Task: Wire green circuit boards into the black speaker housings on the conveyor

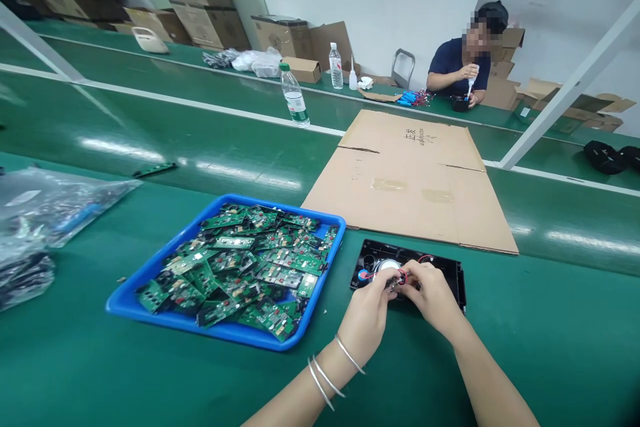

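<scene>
Working together, fingertips nearly meeting, the left hand (373,303) and right hand (434,293) pinch red and black wires (403,276) above an open black casing (451,273), which lies on the green table (200,380) just beside a blue tray (116,307) of circuit boards (235,267).

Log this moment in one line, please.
hands: both at wires over black casing | left of casing: blue tray of circuit boards | beyond: flattened cardboard

Worktop (165,373): tray (117,305) of circuit boards (240,260), left of open casing (455,267); flattened cardboard (425,193) behind, over far edge; bags (60,203) at left.
</scene>
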### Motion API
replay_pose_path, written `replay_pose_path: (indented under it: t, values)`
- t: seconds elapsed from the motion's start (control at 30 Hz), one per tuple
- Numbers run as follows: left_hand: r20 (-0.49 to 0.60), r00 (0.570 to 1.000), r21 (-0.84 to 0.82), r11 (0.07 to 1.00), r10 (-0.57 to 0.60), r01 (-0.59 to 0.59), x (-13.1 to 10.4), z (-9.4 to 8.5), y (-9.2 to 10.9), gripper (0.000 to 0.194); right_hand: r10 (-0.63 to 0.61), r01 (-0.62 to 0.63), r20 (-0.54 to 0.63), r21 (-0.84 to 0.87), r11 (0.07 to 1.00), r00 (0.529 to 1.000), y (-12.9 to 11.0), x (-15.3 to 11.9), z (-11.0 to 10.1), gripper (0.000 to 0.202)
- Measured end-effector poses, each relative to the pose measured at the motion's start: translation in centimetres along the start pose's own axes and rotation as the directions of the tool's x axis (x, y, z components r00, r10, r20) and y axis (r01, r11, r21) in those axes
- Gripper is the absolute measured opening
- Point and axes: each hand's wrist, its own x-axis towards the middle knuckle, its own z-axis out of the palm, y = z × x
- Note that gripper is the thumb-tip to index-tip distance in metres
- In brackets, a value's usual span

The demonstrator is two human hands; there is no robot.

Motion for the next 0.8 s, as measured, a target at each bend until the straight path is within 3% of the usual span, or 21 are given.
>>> replay_pose_path:
  t: [0.13,0.23,0.3,0.37,0.47,0.53,0.63,0.8]
  values:
    - [0.029,1.0,0.015,1.0,-0.006,0.006,-0.2,0.0,-0.2,0.026,-0.002,0.002,0.003,-0.022,1.0,1.0,-0.1,0.0,-0.1,0.014]
    - [0.063,0.995,-0.006,0.997,-0.076,0.076,-0.3,0.1,-0.6,0.025,0.051,-0.054,0.125,0.026,0.998,0.991,0.2,0.0,-0.7,0.012]
    - [0.056,0.99,0.0,0.991,-0.132,0.132,-0.4,0.2,-0.7,0.027,0.097,-0.11,0.147,0.086,0.99,0.984,0.6,-0.1,-1.7,0.021]
    - [0.026,0.984,0.04,0.984,-0.177,0.176,-0.4,0.1,-0.8,0.029,0.178,-0.179,0.021,0.091,0.98,0.984,1.2,-0.3,-2.8,0.021]
    - [-0.015,0.978,0.094,0.974,-0.208,0.208,-0.3,-0.1,-0.6,0.031,0.274,-0.299,-0.247,-0.07,0.952,0.93,2.2,-0.4,-3.6,0.003]
    - [-0.037,0.979,0.1,0.974,-0.202,0.205,-0.2,-0.2,-0.3,0.032,0.2,-0.288,-0.328,-0.247,0.925,0.923,2.9,-0.2,-3.2,0.005]
    - [-0.074,0.983,0.098,0.979,-0.17,0.177,0.0,-0.2,0.0,0.03,-0.019,-0.13,-0.312,-0.447,0.885,0.95,3.6,0.5,-1.8,0.022]
    - [-0.125,0.981,0.112,0.98,-0.148,0.162,0.0,0.2,0.3,0.028,-0.225,0.024,-0.285,-0.57,0.821,0.932,3.9,0.9,-0.9,0.01]
